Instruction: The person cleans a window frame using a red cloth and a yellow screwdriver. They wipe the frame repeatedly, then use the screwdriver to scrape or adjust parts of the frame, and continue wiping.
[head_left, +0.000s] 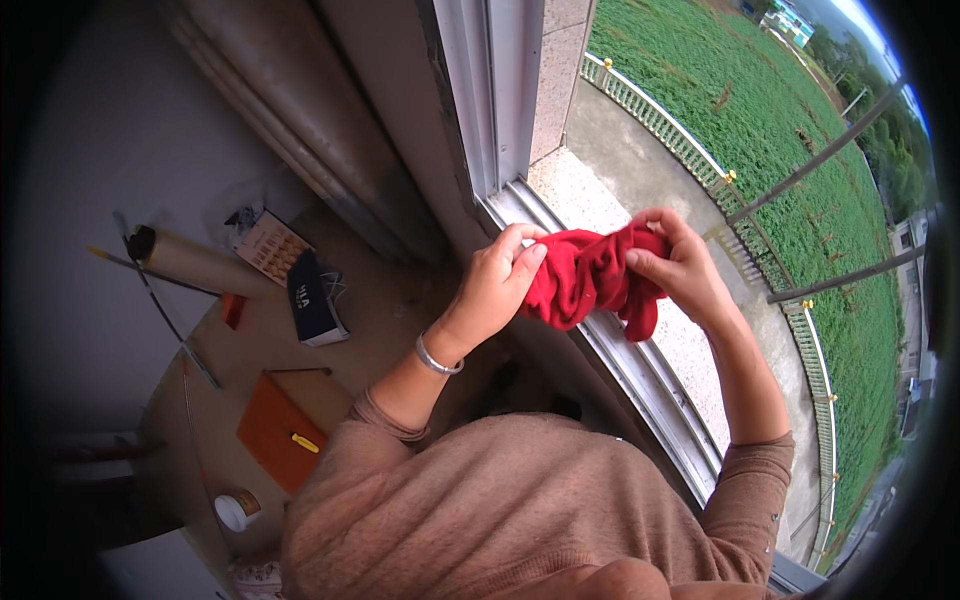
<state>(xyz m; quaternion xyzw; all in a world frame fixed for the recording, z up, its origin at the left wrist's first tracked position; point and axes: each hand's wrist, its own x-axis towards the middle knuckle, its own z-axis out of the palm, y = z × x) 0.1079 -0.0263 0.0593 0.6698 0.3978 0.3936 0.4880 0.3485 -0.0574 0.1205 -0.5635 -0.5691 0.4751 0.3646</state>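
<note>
A bunched red cloth (581, 277) is stretched between my two hands, above the metal window track (626, 360). My left hand (499, 277) grips its left end, thumb on top. At the other end, my right hand (679, 262) pinches the fabric between thumb and fingers. The cloth is twisted and folded in the middle, and a short piece of it hangs down near my right hand. A silver bracelet (437, 356) circles my left wrist.
The window frame (499, 97) rises ahead, beside a long curtain (315, 112). Window bars (817, 157) cross the outside view. On the floor at left lie a dark bag (311, 300), an orange board (274, 427) with a yellow-handled tool (304, 442), and a white tub (234, 512).
</note>
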